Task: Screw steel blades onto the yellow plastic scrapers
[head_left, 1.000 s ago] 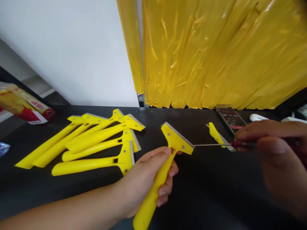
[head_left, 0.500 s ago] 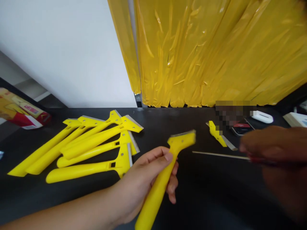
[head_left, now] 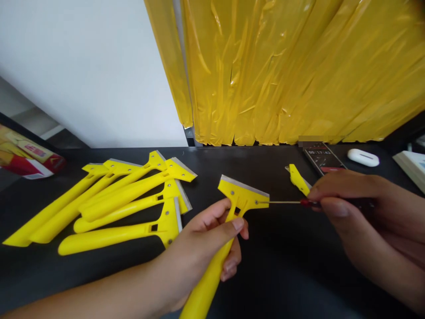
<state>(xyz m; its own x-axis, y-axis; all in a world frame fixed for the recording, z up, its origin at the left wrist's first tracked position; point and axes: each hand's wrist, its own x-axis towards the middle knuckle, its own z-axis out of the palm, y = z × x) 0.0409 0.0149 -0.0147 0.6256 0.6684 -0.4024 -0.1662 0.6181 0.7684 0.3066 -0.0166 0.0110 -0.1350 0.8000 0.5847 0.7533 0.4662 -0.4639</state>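
Note:
Wrapped round the neck of a yellow scraper [head_left: 244,197], my left hand [head_left: 207,239] holds it tilted, its metal blade edge upward and two screws facing me. My right hand [head_left: 358,212] pinches a screwdriver [head_left: 282,202] with a thin shaft and a red part at the handle. The shaft lies level, its tip at the scraper's right-hand screw. Most of the screwdriver's handle is hidden by my fingers. Left of my hands, several more yellow scrapers [head_left: 129,190] lie in an overlapping group on the black table [head_left: 282,274].
Behind my right hand lie a small yellow piece with a metal strip [head_left: 298,179], a phone [head_left: 323,156] showing a timer, and a white case [head_left: 363,157]. A red and yellow box [head_left: 31,153] stands at far left. Yellow plastic sheeting [head_left: 282,75] hangs behind.
The held scraper has turned so its head faces me more squarely. My right hand has come into sharper view, and the screwdriver tip has moved left and up to the screw.

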